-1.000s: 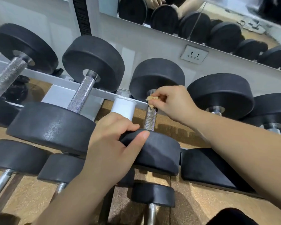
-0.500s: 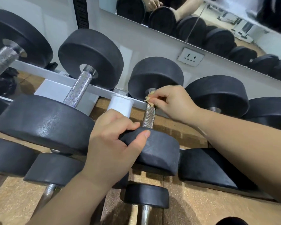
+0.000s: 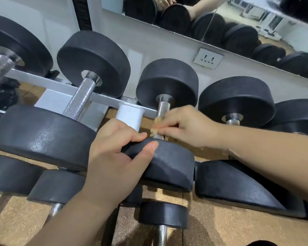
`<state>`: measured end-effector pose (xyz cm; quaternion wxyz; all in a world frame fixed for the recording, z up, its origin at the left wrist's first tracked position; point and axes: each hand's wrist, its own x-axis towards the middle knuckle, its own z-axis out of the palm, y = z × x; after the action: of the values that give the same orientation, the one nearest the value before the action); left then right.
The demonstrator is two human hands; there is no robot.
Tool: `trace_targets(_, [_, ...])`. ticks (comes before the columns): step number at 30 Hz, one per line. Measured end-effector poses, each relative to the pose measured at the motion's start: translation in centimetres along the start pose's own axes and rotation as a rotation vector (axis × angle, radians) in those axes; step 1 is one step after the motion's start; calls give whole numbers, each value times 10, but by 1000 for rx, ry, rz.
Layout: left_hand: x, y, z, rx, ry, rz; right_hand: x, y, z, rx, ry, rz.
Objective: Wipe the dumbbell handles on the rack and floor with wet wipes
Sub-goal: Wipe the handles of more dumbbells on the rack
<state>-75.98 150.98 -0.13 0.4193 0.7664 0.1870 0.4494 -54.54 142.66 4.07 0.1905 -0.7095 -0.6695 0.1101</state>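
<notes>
Item, nearest us and below both hands: a small lower dumbbell (image 3: 163,214), touched by neither hand. Item: our left hand (image 3: 114,157), thumb and fingers curled over the rim of the near head (image 3: 167,167) of the dumbbell we are working on, steadying it. Item, just right of and beyond the left hand: our right hand (image 3: 185,126), fingers bent, pinching a crumpled yellowish wipe (image 3: 156,127) against the knurled handle (image 3: 163,109). The wipe is blurred, so we cannot tell how far round it wraps. It sits at the handle's near end, close above our left thumb, and bare knurling runs on from it to the far head (image 3: 167,80). Item, just beyond the left knuckles: a white post (image 3: 130,116), and past it the rail (image 3: 43,80). Item, farthest beyond the right hand: a socket (image 3: 208,58) and a mirror (image 3: 220,20). Handling note, in our judgement: the step is a stroke along this handle. We should grip the head firmly so the bar cannot roll, close the wipe round the bar rather than dab one side, press into the knurling, and cover it end to end, underside included.
</notes>
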Motion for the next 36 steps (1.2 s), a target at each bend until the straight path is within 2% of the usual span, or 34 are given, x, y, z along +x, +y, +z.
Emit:
trace_targets(3, [-1, 1, 0, -2, 11, -7, 0, -3, -1, 54, -51, -16])
trace_targets(7, [-2, 4, -2, 25, -2, -35, 21, 13, -4, -26, 207, 124])
trace_targets(9, [-1, 7, -3, 34, -15, -60, 19, 13, -5, -74, 234, 155])
trace_targets(14, [-1, 9, -5, 43, -33, -82, -4, -11, -2, 55, -116, 9])
trace_targets(16, [-1, 10, -5, 45, -33, -85, 4, -5, -2, 37, -39, 18])
trace_targets(19, [-1, 12, -5, 45, -35, -76, 23, 12, -6, -77, 201, 123])
trace_targets(21, [0, 13, -5, 41, -38, -81, 24, 14, -6, -136, 264, 171])
trace_targets(23, [1, 13, -6, 32, -43, -91, 14, 3, -4, -105, 150, 126])
trace_targets(26, [1, 13, -5, 22, -40, -101, -1, -13, -2, 23, -144, 40])
trace_targets(27, [0, 13, -5, 19, -39, -107, 1, -13, -2, 25, -133, 30])
trace_targets(30, [0, 15, -4, 6, -35, -150, 18, 6, -6, -103, 160, 106])
trace_targets(32, [0, 17, -4, 3, -32, -167, 25, 12, -6, -219, 267, 163])
trace_targets(34, [0, 17, -4, 10, -31, -173, 21, 8, -4, -166, 171, 136])
trace_targets(36, [0, 18, -4, 12, -34, -185, 8, -7, -4, -25, -75, 108])
